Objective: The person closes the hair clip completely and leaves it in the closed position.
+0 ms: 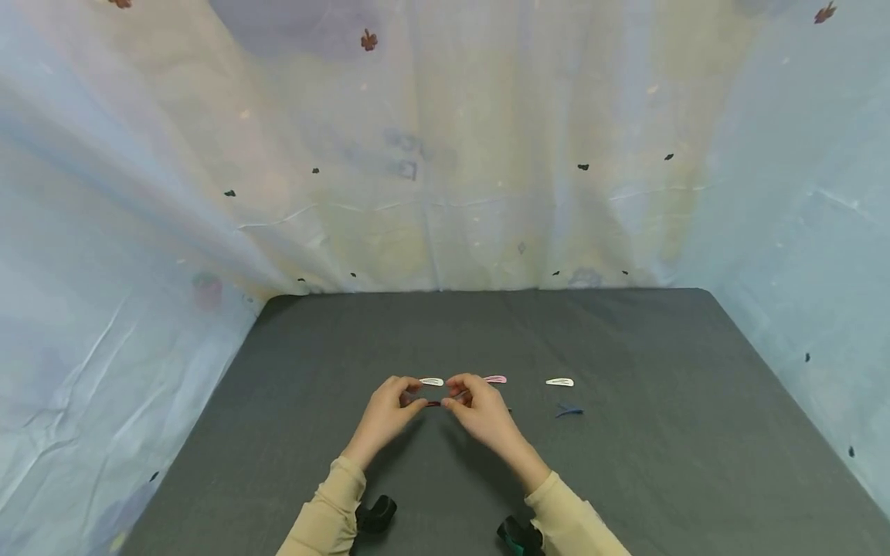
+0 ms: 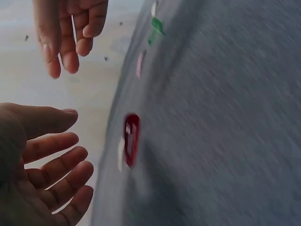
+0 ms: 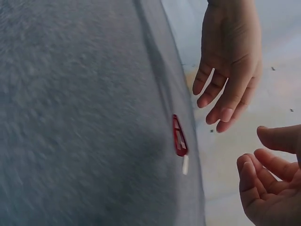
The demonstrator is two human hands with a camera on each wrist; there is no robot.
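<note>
A dark red snap hair clip (image 2: pixel 132 139) lies on the grey table just below and between the two hands, and nothing is between their fingers. My left hand (image 1: pixel 389 408) hovers left of the clip, its fingers spread and apart from it in the left wrist view. Facing it, my right hand (image 1: pixel 483 409) hovers to the right, its fingers loosely bent in the right wrist view. Right behind the red clip (image 3: pixel 179 135) lies a white snap clip (image 1: pixel 433 381). A pink snap clip (image 1: pixel 496 379) is beyond the right hand's fingers.
Farther right lie another white snap clip (image 1: pixel 559 382) and a blue forked clip (image 1: pixel 569 411). A green clip (image 2: pixel 156 30) shows in the left wrist view. Black straps (image 1: pixel 378 513) hang by both sleeves. A patterned curtain (image 1: pixel 445 154) surrounds the grey table (image 1: pixel 660 463).
</note>
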